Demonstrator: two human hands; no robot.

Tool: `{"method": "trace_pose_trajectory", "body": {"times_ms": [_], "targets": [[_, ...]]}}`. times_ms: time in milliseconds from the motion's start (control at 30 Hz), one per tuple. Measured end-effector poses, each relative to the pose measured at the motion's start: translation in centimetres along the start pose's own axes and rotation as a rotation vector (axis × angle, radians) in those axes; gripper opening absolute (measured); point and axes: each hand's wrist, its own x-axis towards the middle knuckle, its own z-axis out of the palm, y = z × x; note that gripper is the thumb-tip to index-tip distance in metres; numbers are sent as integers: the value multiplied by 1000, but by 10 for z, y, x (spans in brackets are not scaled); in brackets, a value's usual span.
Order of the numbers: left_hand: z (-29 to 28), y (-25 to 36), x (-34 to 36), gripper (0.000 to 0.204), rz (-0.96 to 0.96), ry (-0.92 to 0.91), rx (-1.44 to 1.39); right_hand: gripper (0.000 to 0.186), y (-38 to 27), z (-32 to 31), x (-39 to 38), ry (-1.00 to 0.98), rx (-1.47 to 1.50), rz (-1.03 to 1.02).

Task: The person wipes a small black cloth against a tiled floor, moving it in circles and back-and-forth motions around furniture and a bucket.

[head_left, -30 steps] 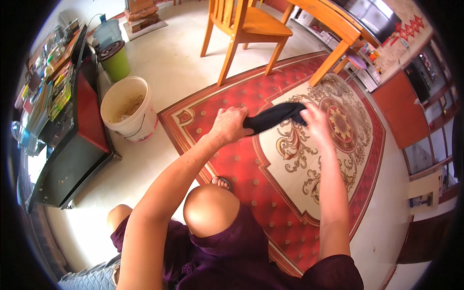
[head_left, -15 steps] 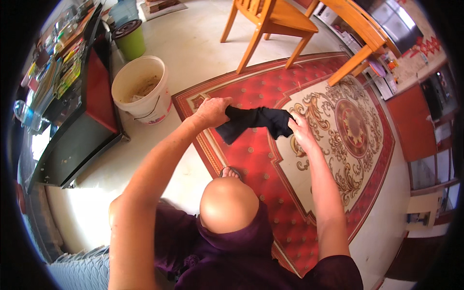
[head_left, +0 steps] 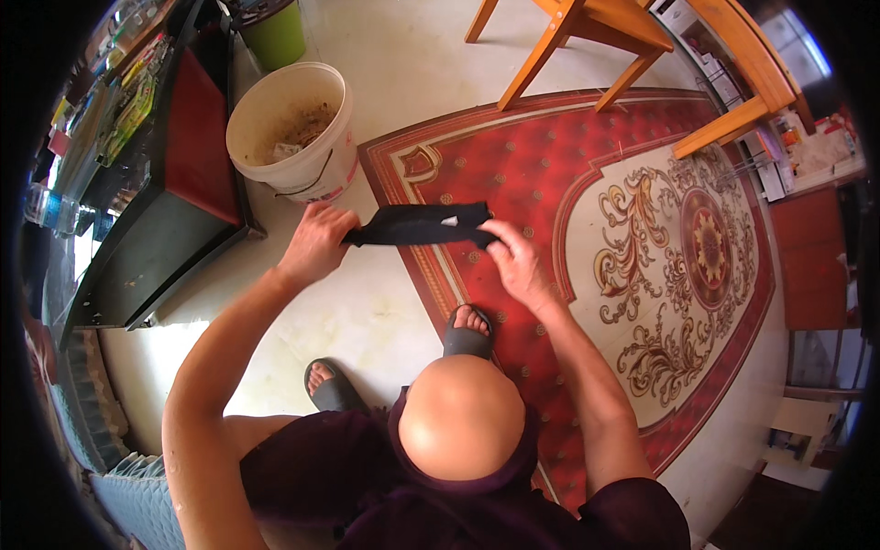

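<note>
A black sock (head_left: 412, 225) with a small white mark is stretched nearly level in front of me, above the rug's edge. At its left end, the fingers of my left hand (head_left: 318, 242) are closed on the fabric. My right hand (head_left: 522, 268) pinches the other end between thumb and fingers, with a corner of the sock standing up beyond the grip. Both arms reach forward over my bent knees.
A white bucket (head_left: 246, 137) with some litter inside stands ahead to the left, beside a dark cabinet (head_left: 151, 247). Behind it is a green bin (head_left: 275, 38). A red patterned rug (head_left: 550, 137) lies ahead and right, with a wooden chair (head_left: 541, 57) at its far edge.
The sock went from bent and drooping to pulled out straight. Both hands have shifted left, and the view has tilted so both sandalled feet show.
</note>
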Motion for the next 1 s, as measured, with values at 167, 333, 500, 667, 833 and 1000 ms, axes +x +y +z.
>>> {"method": "trace_pose_trajectory", "body": {"times_ms": [167, 333, 500, 667, 833, 1000], "targets": [[52, -34, -137, 49, 122, -579, 351, 40, 32, 80, -76, -550, -261, -188], [79, -25, -151, 69, -298, -887, 74, 59, 63, 115, -107, -701, -466, -201], [116, -20, -136, 80, -830, -670, -184, 66, 73, 161, -95, -802, -599, -253], [157, 13, -125, 96, -991, -463, 49, 54, 78, 171, -84, -722, -570, -253], [187, 26, -108, 76, -1029, -257, 32, 31, 99, 166, -71, -474, -444, -254], [223, 42, -57, 58, -906, -132, -118, 32, 120, 118, -48, -278, -304, -76]]}}
